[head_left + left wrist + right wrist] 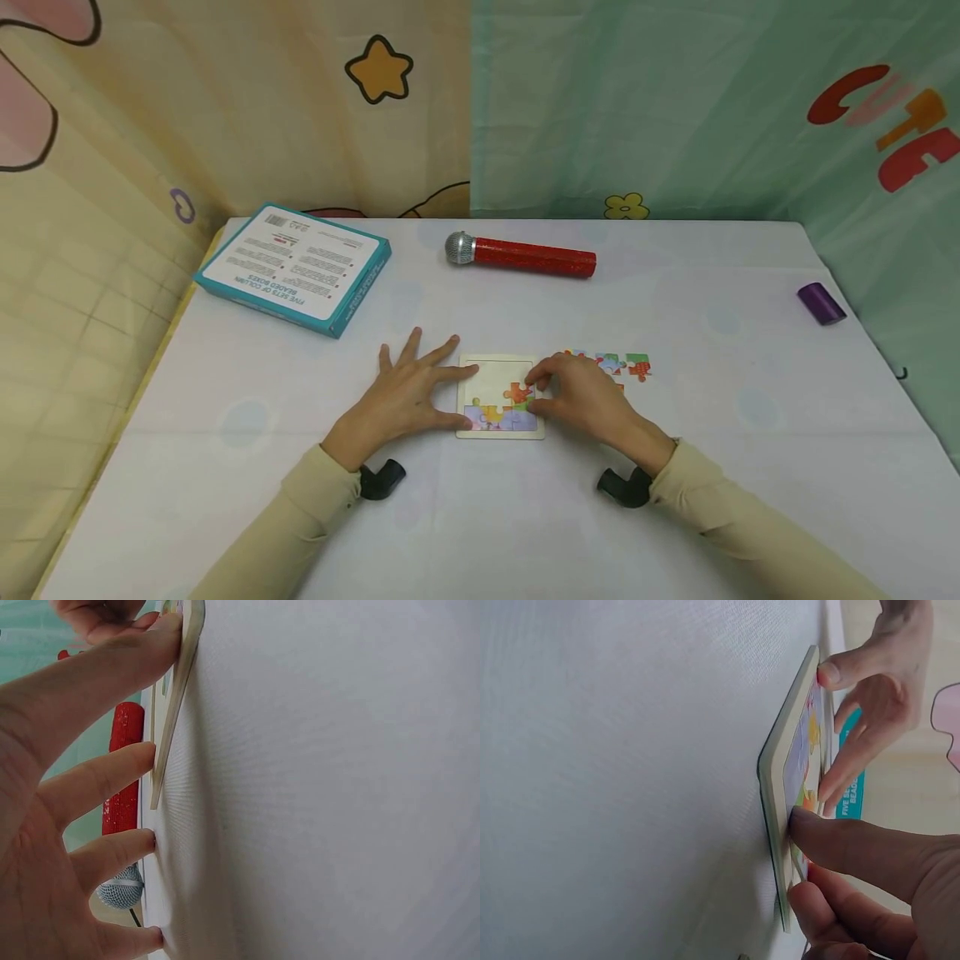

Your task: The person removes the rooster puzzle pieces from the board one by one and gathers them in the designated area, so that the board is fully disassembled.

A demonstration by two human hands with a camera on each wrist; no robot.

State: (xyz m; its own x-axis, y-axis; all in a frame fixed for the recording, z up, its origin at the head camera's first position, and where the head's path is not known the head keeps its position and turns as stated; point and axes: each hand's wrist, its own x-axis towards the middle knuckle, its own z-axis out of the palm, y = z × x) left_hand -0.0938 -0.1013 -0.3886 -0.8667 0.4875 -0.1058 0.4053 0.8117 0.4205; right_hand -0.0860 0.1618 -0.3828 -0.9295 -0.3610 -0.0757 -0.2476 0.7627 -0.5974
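A small square jigsaw puzzle board (501,435) with a pale wooden rim lies on the white table. Colourful pieces fill its lower rows, and a red piece (514,392) sits above them; the upper left shows bare backing. My left hand (401,396) is spread at the board's left side, its thumb and index fingertip resting on the rim. At the right edge my right hand (588,400) pinches a thin puzzle piece (799,862) between thumb and fingers, mostly hidden by them. Several loose puzzle pieces (639,367) lie beyond the right hand, partly covered by it.
Behind the board lies a red microphone (532,257) with a silver head. A teal-and-white box (292,262) is at the back left, a purple cylinder (821,303) at the far right. Printed curtains (675,108) hang along the table's back and sides.
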